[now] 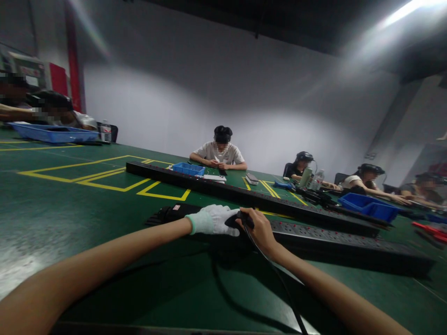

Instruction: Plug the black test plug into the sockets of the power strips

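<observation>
— What do you have in your hands there?

— From the head view, my left hand (213, 219), in a white glove, lies on the near power strip (314, 237), a long black one running across the green bench (70, 214). Its grip is pressed down over a small dark part on top of the strip; I cannot tell whether the fingers close round it.

— And the other hand?

— My right hand (258, 230) is bare and sits just beside the glove, touching that same dark part. Its grip is pinched on a black cable (279, 279), which runs from the fingers back along my forearm toward the bottom edge.

— Where does the strip lie?

— Flat on the bench straight ahead of me, its left end under my hands, the rest stretching off to the right. A second, longer power strip (216, 187) lies parallel behind it, well apart from my hands.

— Anything else around?

— Yellow floor-style markings (104, 179) on the bench to the left, a small blue tray (188, 169) before a seated person (219, 153) opposite, a blue bin (370, 207) to the right and a wide blue tray (52, 133) far left.
</observation>
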The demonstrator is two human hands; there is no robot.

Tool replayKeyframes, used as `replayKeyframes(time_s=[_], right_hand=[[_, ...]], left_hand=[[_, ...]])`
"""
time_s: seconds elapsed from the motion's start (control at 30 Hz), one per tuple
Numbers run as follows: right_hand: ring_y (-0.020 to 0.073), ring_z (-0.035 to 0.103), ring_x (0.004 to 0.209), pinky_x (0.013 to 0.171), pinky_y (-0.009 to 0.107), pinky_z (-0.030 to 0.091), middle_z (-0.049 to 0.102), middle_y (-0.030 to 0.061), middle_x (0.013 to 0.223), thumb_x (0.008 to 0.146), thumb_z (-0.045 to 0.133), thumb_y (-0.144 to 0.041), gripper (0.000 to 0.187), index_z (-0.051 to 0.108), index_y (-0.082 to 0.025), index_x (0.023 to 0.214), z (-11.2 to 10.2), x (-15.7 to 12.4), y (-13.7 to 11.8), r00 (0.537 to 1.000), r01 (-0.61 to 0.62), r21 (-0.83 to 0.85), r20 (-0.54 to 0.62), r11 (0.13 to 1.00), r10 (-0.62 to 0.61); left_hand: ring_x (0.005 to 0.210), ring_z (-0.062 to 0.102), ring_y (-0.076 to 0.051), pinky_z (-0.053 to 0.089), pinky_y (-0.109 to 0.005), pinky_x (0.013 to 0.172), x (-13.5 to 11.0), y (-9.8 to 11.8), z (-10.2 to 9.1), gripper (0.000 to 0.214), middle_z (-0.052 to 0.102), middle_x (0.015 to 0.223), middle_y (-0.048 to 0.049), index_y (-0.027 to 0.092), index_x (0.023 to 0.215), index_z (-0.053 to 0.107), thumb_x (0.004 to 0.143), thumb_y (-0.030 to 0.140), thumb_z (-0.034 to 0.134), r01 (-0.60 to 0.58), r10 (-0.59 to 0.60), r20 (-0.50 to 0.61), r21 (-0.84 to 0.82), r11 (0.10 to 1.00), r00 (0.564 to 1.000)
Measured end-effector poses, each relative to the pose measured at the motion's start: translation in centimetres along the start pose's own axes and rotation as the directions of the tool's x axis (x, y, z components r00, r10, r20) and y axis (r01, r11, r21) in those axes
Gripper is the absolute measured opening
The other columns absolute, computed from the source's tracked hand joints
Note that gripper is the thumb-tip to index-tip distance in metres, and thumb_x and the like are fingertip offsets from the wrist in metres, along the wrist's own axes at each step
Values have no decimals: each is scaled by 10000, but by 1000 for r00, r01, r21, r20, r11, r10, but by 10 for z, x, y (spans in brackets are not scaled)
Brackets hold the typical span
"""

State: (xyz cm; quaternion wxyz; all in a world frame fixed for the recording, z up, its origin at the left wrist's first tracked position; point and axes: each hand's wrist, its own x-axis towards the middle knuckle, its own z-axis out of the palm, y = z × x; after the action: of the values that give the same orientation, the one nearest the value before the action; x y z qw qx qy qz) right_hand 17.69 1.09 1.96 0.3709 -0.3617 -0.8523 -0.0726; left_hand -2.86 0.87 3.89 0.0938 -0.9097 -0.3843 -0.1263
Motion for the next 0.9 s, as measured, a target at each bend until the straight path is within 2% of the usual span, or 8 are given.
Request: replayKeyframes(time_s=[0.13, 0.27, 0.43, 0.53, 0.7, 0.9], right_hand=[[241, 595, 910, 828, 381, 476, 644, 84, 971, 862, 511, -253, 293, 520, -209, 1151, 6, -6, -2, 998, 61, -54, -22, 997, -62], [263, 574, 985, 870, 412, 465, 617, 127, 1076, 874, 466, -261, 369, 454, -162, 1229, 10, -10, -7, 994, 90, -158, -40, 983, -98], [262, 557, 1037, 903, 404, 457, 590, 118, 1148, 863, 465, -260, 435, 396, -168, 1282, 9, -13, -9, 994, 109, -200, 6, 974, -110], [256, 564, 1022, 890, 409, 468, 589, 117, 1151, 862, 462, -246, 438, 390, -162, 1287, 10, -13, -5, 991, 129, -201, -1, 971, -132], [256, 570, 1004, 860, 414, 484, 590, 121, 1152, 872, 468, -243, 430, 391, -145, 1284, 14, -13, 0, 986, 157, -223, -20, 962, -166], [247, 574, 1000, 856, 405, 491, 596, 116, 1136, 870, 477, -246, 430, 391, -162, 1283, 12, -13, 1, 982, 174, -206, -34, 963, -185]], left_hand=[[789, 602, -253, 412, -334, 659, -1, 3, 2, 761, 618, 958, -95, 196, 1281, 415, 778, 749, 269, 10, -8, -29, 67, 998, 1000], [824, 595, -269, 428, -372, 716, -4, 10, 12, 774, 608, 979, -126, 135, 1254, 428, 783, 734, 295, 12, 11, -153, 148, 989, 988], [958, 565, -278, 428, -405, 823, -10, 17, 32, 613, 590, 1051, -141, 131, 1184, 480, 856, 618, 303, 65, -2, -360, 164, 984, 933], [978, 562, -272, 434, -412, 848, -10, 16, 41, 581, 593, 1067, -140, 135, 1176, 487, 851, 596, 350, 62, 13, -444, 155, 986, 896], [932, 581, -270, 459, -414, 817, -8, 14, 46, 568, 612, 1016, -128, 141, 1155, 504, 827, 594, 407, 53, 42, -501, 173, 983, 864], [921, 583, -268, 471, -404, 783, -8, 17, 42, 531, 617, 959, -125, 140, 1114, 526, 837, 575, 402, 53, 53, -505, 192, 980, 862]])
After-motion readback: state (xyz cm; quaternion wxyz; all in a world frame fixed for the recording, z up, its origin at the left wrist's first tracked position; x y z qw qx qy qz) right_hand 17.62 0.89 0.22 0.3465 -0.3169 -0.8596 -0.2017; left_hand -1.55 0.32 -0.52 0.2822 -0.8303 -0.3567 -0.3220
